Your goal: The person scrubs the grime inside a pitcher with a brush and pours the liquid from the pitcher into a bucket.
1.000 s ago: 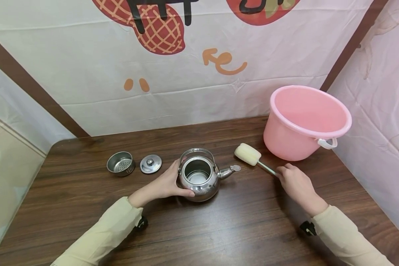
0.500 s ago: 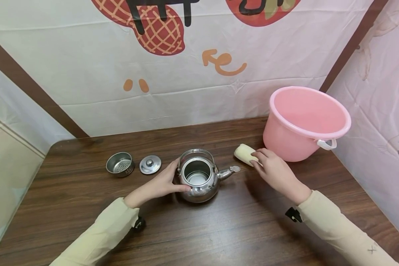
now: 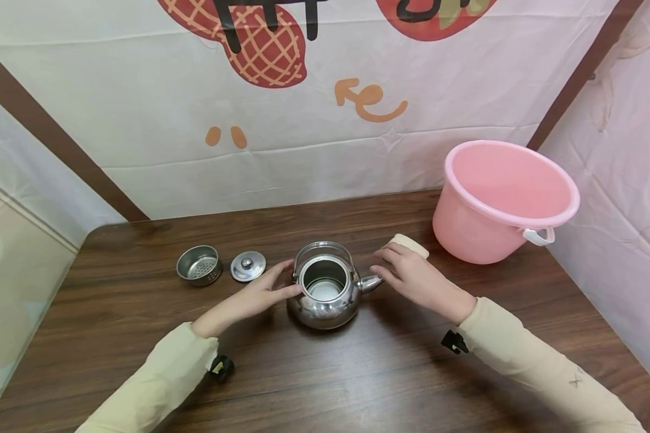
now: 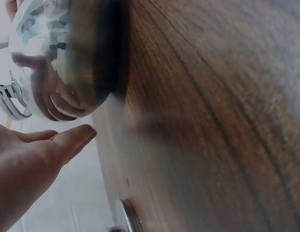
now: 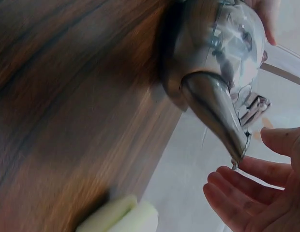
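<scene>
A shiny metal teapot point(image 3: 325, 313) stands upright and lidless in the middle of the table, its hoop handle raised and its spout point(image 5: 213, 108) pointing right. My left hand point(image 3: 257, 296) is at the pot's left side, thumb near the rim; in the left wrist view its straight fingers show a gap from the body. At the spout tip, my right hand point(image 3: 411, 278) has its fingers spread and loosely bent around it, without a grip. Just behind that hand lies a cream sponge brush point(image 3: 413, 244), its handle hidden by the hand in the head view.
Left of the pot lie a small round lid point(image 3: 248, 266) with a knob and a perforated metal strainer point(image 3: 199, 266). A pink bucket point(image 3: 468, 222) with a white handle clip stands at the back right of the brown wooden table point(image 3: 303, 391). A printed cloth hangs behind.
My right hand has left the brush handle and moved left over the sponge to the spout. The left thumb has slid up from the pot's front towards the rim. The pot has stayed put.
</scene>
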The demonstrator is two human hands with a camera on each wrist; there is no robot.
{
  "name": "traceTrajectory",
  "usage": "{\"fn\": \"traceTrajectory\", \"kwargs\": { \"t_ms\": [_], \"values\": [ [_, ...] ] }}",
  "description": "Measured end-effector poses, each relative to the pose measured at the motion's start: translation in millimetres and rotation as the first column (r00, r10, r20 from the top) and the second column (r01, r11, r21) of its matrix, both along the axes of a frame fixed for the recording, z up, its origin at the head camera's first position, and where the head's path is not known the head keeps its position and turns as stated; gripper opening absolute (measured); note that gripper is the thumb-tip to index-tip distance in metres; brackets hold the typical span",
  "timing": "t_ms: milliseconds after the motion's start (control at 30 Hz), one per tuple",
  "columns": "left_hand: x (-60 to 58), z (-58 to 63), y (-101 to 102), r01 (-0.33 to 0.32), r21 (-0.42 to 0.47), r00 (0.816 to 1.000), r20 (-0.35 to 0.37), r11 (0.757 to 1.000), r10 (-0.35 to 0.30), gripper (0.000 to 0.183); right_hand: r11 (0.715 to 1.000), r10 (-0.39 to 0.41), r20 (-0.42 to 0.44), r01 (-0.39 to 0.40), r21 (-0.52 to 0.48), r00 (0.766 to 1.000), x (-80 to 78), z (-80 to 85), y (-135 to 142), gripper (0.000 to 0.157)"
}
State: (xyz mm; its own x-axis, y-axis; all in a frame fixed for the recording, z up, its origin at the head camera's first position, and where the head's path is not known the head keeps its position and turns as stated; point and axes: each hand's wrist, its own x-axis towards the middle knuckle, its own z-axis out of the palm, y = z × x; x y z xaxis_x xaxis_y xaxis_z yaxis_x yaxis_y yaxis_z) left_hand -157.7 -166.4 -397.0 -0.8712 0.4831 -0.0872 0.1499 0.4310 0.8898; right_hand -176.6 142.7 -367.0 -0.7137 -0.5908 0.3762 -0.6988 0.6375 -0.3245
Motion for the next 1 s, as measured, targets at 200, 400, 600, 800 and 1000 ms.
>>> {"fn": "traceTrajectory", "kwargs": {
  "t_ms": [200,400,600,800,1000],
  "values": [
    [1.0,-2.0,-2.1,0.006,0.059,0.993,0.117,0.998,-0.013,0.081,1.0,0.03,0.155,-0.029,-0.009,0.987,-0.7,-4.3,-6.7,0.027],
    [1.7,-6.6,-2.9,0.01,0.058,0.989,0.145,0.998,-0.018,0.083,0.998,0.066,0.23,-0.066,-0.01,0.971,-3.2,-9.9,-10.6,0.024],
    [2.6,-9.2,-1.6,0.003,0.077,0.988,0.154,0.997,-0.015,0.082,0.996,0.084,0.289,-0.082,-0.02,0.954,-5.1,-13.1,-13.0,0.022],
    [2.8,-9.0,-1.2,-0.007,0.097,0.988,0.157,0.995,-0.009,0.084,0.998,0.064,0.34,-0.065,-0.01,0.938,-6.8,-15.1,-12.8,0.021],
    [3.6,-8.8,-0.3,-0.012,0.119,0.986,0.164,0.993,-0.008,0.082,0.997,0.076,0.412,-0.066,-0.037,0.908,-8.6,-17.0,-12.1,0.02]
  ]
}}
